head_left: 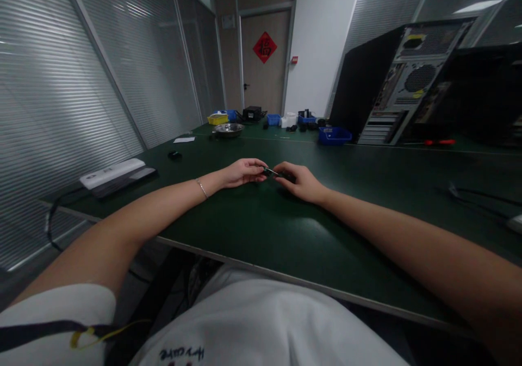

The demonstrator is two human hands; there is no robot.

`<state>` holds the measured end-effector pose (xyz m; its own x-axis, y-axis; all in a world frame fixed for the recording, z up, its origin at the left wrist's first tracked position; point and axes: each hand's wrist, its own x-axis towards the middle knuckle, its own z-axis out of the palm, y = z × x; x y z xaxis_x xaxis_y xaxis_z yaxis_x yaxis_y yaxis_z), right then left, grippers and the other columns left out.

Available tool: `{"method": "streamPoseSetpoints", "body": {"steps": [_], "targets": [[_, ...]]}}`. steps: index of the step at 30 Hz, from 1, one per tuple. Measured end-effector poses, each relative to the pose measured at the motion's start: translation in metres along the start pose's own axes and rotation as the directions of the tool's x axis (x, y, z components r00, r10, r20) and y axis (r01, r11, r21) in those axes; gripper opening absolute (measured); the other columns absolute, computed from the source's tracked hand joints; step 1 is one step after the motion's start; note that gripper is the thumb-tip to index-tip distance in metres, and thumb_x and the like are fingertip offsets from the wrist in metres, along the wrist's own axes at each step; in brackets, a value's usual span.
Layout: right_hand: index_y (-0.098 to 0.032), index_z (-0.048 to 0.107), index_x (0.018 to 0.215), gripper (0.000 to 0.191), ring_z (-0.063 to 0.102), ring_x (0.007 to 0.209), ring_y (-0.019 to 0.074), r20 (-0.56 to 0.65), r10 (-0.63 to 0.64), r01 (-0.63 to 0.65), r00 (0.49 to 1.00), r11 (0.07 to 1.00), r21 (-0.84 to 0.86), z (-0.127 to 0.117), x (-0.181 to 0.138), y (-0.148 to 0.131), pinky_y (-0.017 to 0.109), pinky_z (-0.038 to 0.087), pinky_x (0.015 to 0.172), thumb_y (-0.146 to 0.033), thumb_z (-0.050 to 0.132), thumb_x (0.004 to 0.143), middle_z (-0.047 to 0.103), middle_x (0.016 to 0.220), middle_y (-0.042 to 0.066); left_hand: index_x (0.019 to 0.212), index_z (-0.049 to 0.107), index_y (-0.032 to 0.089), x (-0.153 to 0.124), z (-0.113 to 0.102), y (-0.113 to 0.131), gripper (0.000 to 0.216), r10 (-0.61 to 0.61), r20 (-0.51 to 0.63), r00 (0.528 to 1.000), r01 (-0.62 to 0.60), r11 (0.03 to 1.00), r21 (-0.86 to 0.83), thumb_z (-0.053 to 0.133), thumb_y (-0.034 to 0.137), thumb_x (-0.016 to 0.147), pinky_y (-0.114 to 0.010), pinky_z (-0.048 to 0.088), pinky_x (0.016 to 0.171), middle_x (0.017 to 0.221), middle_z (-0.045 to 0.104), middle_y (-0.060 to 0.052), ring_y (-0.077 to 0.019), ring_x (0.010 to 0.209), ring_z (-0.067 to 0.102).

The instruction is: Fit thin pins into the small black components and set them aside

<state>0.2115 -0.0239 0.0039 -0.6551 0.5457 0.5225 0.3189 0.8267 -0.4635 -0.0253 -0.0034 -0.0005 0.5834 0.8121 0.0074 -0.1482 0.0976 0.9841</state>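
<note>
White shirt, then two forearms crossing the near surface (pixel 261 230) edge.
Left hand (pixel 240 172) and right hand (pixel 299 182) pinch one small dark part (pixel 270 172); bare green room surrounds them.

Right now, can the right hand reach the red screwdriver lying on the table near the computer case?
Probably yes, with a long stretch. The right hand is busy pinching a small dark part, and bare green table lies between it and the red screwdriver.
</note>
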Motion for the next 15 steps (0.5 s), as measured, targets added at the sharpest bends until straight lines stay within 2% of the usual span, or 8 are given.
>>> {"method": "streamPoseSetpoints", "body": {"steps": [3, 10, 15], "targets": [[-0.017, 0.060, 0.107, 0.026, 0.059, 0.081, 0.0170, -0.015, 0.006, -0.006, 1.000, 1.000, -0.002, 0.0008, 0.0001, 0.0018, 0.028, 0.044, 0.072, -0.027, 0.053, 0.084, 0.066, 0.096, 0.006, 0.107, 0.059, 0.010, 0.0000, 0.0013, 0.0008, 0.029, 0.020, -0.016, 1.000, -0.020, 1.000, 0.001, 0.065, 0.011, 0.079, -0.026, 0.051, 0.074, 0.089, 0.066, -0.010, -0.0132, 0.076, 0.065], [-0.017, 0.061, 0.107, 0.026, 0.059, 0.081, 0.0174, -0.037, 0.027, -0.029, 0.999, 0.998, -0.057, 0.0017, -0.0006, 0.0040, 0.029, 0.045, 0.072, -0.025, 0.053, 0.083, 0.067, 0.095, 0.006, 0.102, 0.060, 0.009, 0.0023, 0.0005, 0.0011, 0.025, 0.078, -0.078, 0.994, -0.076, 0.997, 0.029, 0.067, 0.011, 0.078, -0.026, 0.050, 0.075, 0.086, 0.066, -0.009, -0.0124, 0.077, 0.064], [-0.017, 0.061, 0.107, 0.026, 0.060, 0.088, 0.0195, -0.031, 0.021, -0.025, 0.999, 0.991, -0.134, 0.0023, -0.0020, 0.0065, 0.030, 0.045, 0.076, -0.021, 0.054, 0.082, 0.066, 0.100, 0.007, 0.098, 0.059, 0.008, 0.0051, 0.0043, -0.0043, 0.028, 0.141, -0.115, 0.983, -0.126, 0.984, 0.123, 0.071, 0.013, 0.074, -0.026, 0.051, 0.072, 0.080, 0.066, -0.007, -0.0119, 0.072, 0.064]]}}
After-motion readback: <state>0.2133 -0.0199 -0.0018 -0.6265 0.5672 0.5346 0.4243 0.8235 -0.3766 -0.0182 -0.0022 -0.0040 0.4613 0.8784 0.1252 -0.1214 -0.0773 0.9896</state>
